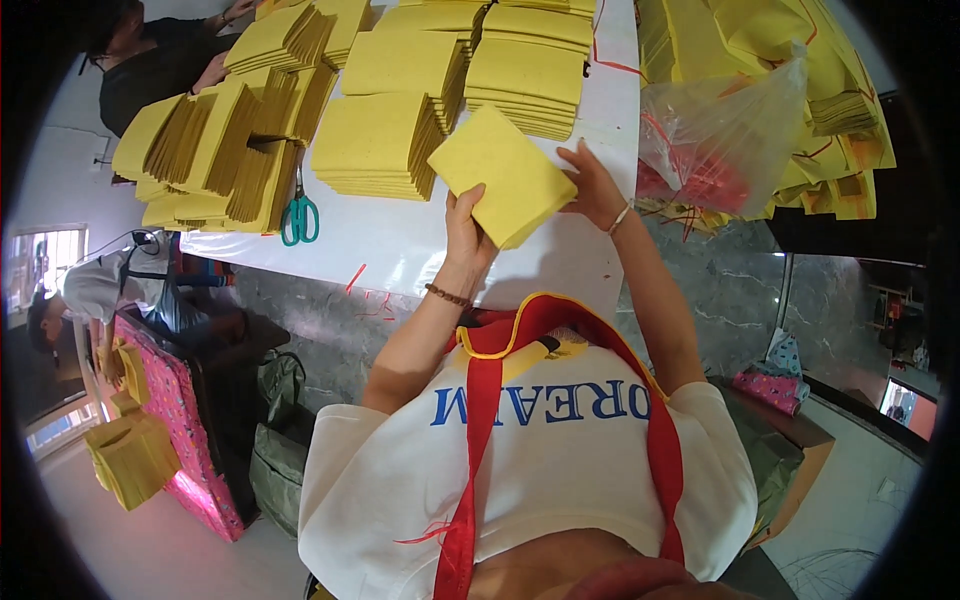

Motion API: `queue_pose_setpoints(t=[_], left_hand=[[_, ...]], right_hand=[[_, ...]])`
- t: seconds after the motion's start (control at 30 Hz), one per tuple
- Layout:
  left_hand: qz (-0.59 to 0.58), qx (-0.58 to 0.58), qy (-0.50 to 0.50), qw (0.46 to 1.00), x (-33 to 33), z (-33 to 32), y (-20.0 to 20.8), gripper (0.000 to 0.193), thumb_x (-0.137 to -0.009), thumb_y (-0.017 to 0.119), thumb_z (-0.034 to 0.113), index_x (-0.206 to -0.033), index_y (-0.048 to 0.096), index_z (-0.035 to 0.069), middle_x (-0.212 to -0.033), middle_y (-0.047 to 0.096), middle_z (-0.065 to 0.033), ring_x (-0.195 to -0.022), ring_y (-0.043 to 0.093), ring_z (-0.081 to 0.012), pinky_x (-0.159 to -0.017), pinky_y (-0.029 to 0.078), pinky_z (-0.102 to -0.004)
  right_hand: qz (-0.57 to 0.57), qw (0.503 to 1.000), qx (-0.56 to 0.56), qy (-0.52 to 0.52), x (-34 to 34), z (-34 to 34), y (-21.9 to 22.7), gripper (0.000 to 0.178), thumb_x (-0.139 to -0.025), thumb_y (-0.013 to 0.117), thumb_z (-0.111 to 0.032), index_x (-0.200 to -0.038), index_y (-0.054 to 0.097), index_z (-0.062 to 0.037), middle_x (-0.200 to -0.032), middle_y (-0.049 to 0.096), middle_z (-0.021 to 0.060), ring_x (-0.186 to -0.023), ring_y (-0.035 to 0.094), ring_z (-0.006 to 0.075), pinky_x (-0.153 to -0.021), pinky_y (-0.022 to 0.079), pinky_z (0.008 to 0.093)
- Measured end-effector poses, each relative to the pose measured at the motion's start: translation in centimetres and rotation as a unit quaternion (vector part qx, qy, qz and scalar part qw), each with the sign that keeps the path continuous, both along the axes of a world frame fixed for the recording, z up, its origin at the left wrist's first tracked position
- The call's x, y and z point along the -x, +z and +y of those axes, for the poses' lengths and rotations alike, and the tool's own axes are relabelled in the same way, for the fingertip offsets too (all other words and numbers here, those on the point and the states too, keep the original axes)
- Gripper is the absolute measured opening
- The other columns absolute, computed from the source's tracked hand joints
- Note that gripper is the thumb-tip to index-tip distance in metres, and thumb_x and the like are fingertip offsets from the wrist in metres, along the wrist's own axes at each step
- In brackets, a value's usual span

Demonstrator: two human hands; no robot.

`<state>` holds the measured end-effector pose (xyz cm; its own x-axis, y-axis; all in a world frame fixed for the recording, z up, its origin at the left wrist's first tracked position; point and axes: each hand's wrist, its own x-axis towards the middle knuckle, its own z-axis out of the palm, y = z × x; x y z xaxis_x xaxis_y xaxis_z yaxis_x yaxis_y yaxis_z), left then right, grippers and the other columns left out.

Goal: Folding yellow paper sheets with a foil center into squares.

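Note:
A square stack of folded yellow paper (502,178) is held tilted above the front edge of the white table (400,250). My left hand (467,228) grips its lower left side, thumb on top and the other fingers hidden underneath. At the stack's right corner is my right hand (598,192); its fingers are apart, some of them behind the paper edge, and whether they touch it is unclear. Rows of similar yellow paper stacks (375,145) cover the table beyond my hands. Green-handled scissors (300,218) lie to the left of my left hand.
A clear plastic bag with red contents (715,150) sits at the right, beside large yellow paper bundles (840,60). Red string scraps (356,278) lie near the table's front edge. One person (160,70) works at the far left; another (130,280) handles yellow paper by a pink-covered table (170,420).

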<state>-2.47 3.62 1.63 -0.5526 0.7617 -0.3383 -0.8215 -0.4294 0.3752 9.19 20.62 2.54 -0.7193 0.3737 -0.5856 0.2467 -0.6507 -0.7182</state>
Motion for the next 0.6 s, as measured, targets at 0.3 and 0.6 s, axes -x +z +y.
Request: queue_pose_setpoints(t=[0.3, 0.6], left_hand=[[0.076, 0.07, 0.155, 0.983, -3.3, 2.8, 0.2, 0.057, -0.081, 0.056, 0.005, -0.127, 0.023, 0.01, -0.122, 0.039, -0.01, -0.113, 0.042, -0.022, -0.095, 0.038, -0.0364], [0.087, 0.151, 0.11, 0.979, -1.2, 3.3, -0.2, 0.052, -0.08, 0.063, 0.016, -0.12, 0.03, 0.016, -0.104, 0.047, -0.0013, -0.086, 0.048, -0.0112, -0.068, 0.042, -0.0295]], right_hand=[[0.109, 0.977, -0.058, -0.176, 0.6, -6.9, 0.6, 0.077, -0.08, 0.061, -0.03, -0.135, 0.009, -0.0161, -0.126, 0.038, 0.0091, -0.11, 0.046, 0.0206, -0.086, 0.044, 0.0357], [0.153, 0.975, -0.107, -0.116, 4.2, -2.3, -2.5, 0.068, -0.068, 0.063, -0.005, -0.126, 0.027, -0.0043, -0.115, 0.046, 0.0111, -0.108, 0.048, 0.023, -0.087, 0.044, 0.0332]])
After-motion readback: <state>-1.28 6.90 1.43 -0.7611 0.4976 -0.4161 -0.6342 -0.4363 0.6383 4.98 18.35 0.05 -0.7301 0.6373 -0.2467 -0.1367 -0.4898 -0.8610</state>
